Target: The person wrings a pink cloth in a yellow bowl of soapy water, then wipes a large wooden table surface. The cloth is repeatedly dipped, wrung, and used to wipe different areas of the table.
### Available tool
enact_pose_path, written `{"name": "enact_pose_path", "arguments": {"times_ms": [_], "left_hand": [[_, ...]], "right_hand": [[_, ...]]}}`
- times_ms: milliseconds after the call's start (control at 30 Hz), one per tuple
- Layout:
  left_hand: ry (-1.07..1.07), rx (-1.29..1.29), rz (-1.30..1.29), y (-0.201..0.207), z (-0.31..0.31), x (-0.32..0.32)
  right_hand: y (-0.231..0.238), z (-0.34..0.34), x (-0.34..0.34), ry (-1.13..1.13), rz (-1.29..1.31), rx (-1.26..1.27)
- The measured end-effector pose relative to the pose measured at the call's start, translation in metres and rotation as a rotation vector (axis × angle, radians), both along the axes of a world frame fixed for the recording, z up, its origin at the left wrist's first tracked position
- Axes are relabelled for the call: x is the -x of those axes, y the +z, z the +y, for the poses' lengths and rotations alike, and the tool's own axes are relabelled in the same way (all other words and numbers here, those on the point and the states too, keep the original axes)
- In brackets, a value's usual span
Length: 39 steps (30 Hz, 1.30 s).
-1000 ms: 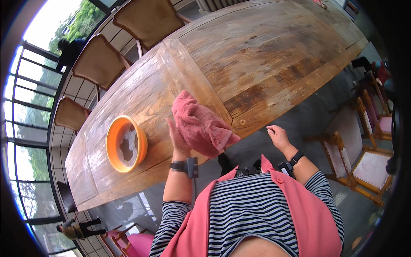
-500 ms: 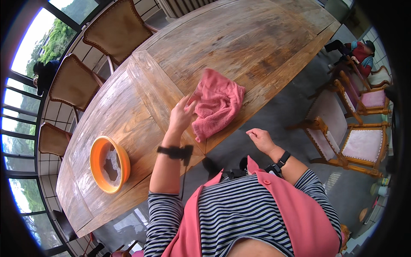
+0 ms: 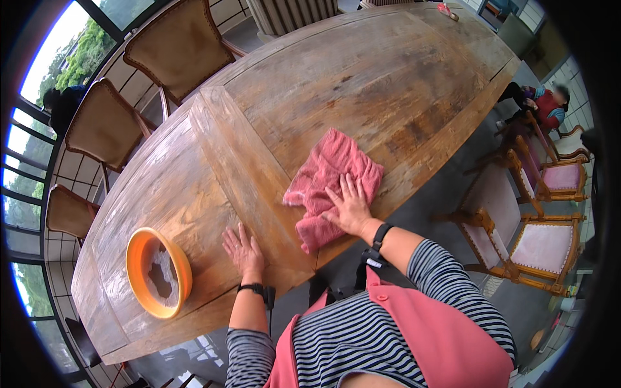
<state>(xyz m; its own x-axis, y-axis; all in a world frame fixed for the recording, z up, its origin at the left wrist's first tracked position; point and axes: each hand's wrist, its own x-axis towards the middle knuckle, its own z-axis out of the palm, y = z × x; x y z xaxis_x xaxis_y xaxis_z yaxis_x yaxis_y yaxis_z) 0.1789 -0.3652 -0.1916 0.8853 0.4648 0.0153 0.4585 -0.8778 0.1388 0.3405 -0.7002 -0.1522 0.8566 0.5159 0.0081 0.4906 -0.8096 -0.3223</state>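
A pink cloth lies spread and wrinkled on the wooden table, close to its near edge. My right hand rests flat on the cloth's right part, fingers spread and pointing away from me. To the left, my left hand lies palm down on the bare wood near the table edge, its fingers stretched out and holding nothing. Farther left stands an orange basin with sudsy water in it.
Brown upholstered chairs line the table's far left side. Wooden chairs with pale seats stand on the grey floor at the right, where a person sits. A small red item lies at the table's far end.
My left hand has let go of the cloth and come down onto the table nearer the basin. My right hand has moved forward onto the cloth, which is now flatter.
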Motion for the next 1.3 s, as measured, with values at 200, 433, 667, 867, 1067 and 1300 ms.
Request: {"name": "enact_pose_path", "arguments": {"times_ms": [200,433,667,867,1067,1300], "left_hand": [[-0.010,-0.022,-0.001,0.011,-0.006,-0.002],[0.024,0.012,0.084,0.030,-0.014,-0.008],[0.009,0.034,0.122,0.037,-0.014,-0.011],[-0.008,0.024,0.123,0.035,-0.012,-0.008],[-0.007,0.026,0.092,0.032,-0.011,-0.006],[-0.004,0.015,0.043,0.033,-0.014,-0.008]], "right_hand": [[-0.018,0.045,-0.087,0.032,-0.095,-0.124],[-0.029,0.110,-0.224,0.038,-0.197,-0.080],[-0.051,0.162,-0.342,-0.013,-0.323,-0.090],[-0.055,0.184,-0.416,-0.076,-0.303,-0.122],[-0.055,0.130,-0.413,-0.207,-0.209,-0.086],[-0.040,0.004,-0.369,-0.512,-0.236,0.096]]}}
